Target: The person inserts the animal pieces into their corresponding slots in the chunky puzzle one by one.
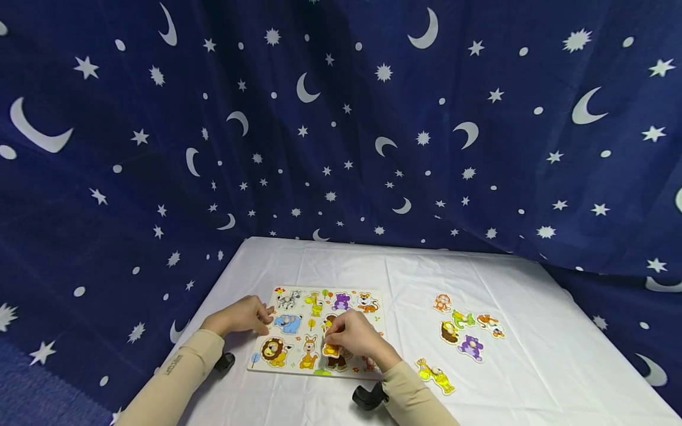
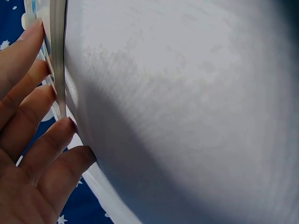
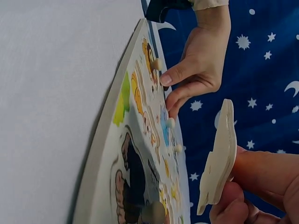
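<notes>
My right hand pinches an orange-yellow wooden puzzle piece above the lower middle of the animal puzzle board. The right wrist view shows the piece's plain wooden back, held upright and apart from the board; its picture is mostly hidden. At the board's left edge my left hand rests with spread, slightly bent fingers touching the rim. A lion piece, an elephant piece and a zebra piece, with wooden knobs, lie in the board. Beside the elephant is a kangaroo picture.
Right of the board lie several loose knobbed pieces, including a yellow giraffe, a purple hippo, a green animal and an orange monkey. A white cloth covers the table. A dark blue starry curtain hangs behind it.
</notes>
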Demonstrator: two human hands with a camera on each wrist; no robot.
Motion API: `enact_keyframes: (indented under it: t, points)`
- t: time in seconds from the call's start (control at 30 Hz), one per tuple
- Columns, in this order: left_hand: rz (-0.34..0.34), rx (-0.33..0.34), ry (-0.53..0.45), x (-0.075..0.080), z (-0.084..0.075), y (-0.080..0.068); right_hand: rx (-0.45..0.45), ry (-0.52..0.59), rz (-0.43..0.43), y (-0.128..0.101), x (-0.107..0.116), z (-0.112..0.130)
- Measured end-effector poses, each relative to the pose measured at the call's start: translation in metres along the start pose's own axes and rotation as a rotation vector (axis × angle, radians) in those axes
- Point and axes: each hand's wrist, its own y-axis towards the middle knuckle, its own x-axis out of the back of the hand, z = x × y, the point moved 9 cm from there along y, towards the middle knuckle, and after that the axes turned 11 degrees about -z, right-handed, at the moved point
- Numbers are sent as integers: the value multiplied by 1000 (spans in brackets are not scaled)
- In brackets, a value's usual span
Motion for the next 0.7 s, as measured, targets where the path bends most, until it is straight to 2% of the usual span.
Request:
enact_keyframes:
  t: [0.13,0.37,0.57,0.7]
  points:
    - [-5,4,3,1,0,0,-6,-2,-1,1,-3,1]
    - [-1,-44,-8,4,-5,0,-27,13,-4,3,-8,-1]
    - [4,-3,-16,0,0,-1,-29,29,14,3,-14,0]
    - [4,-3,-15,0,0,0,-30,32,14,3,-16,3]
